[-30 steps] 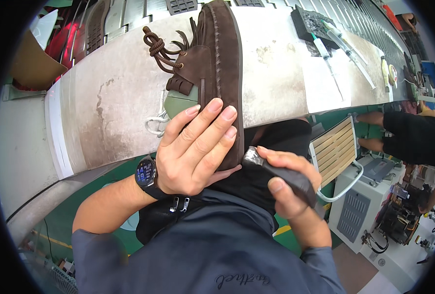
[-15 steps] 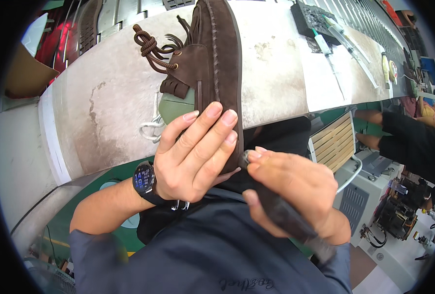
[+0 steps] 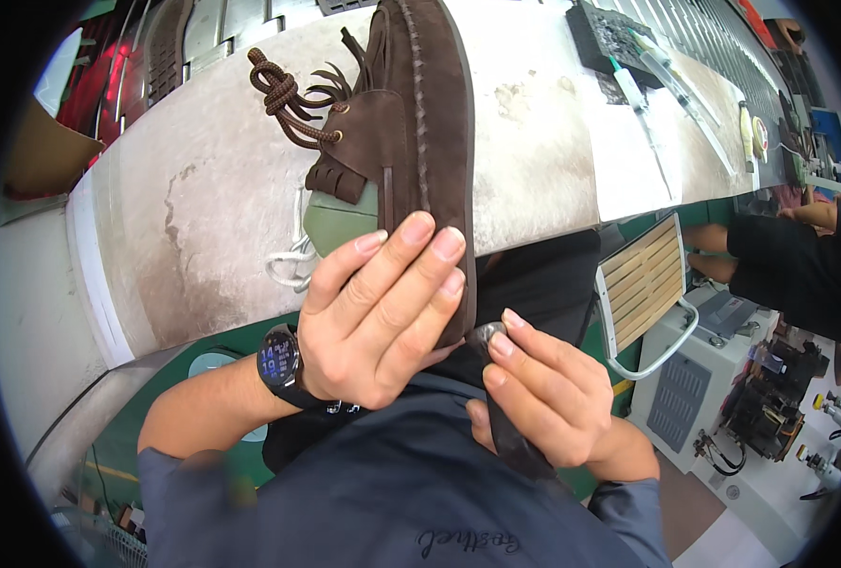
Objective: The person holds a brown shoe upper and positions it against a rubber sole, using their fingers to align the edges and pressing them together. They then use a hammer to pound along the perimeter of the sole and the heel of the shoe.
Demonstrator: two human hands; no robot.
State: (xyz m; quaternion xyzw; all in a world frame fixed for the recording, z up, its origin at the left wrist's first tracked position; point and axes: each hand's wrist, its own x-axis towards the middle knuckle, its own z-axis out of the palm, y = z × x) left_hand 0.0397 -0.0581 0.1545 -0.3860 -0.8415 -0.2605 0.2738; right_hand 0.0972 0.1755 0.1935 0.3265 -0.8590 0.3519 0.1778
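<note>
A dark brown suede shoe (image 3: 392, 123) lies on its side at the bench edge, toe away from me, with lacing, fringe and a raised seam. A green shoe last (image 3: 343, 220) shows in its opening. My left hand (image 3: 373, 322) presses its fingers over the near end of the shoe, thumb mostly hidden beneath. Just right of that end, my right hand (image 3: 548, 393) grips a long dark tool (image 3: 513, 426) with a worn, shiny rounded head; its exact kind is unclear. The tool's head is close beside the shoe's sole edge; whether they touch I cannot tell.
The stained pale bench cover (image 3: 221, 189) carries a white cord (image 3: 292, 268) left of the shoe. Syringes (image 3: 643, 114) and a black block (image 3: 605, 38) lie at far right. A slatted wooden seat (image 3: 640, 282), a machine (image 3: 690, 379) and another person (image 3: 789, 256) are to the right.
My right hand has shifted left and slightly lower, and the tool has swung more upright. The shoe and my left hand have moved slightly toward me.
</note>
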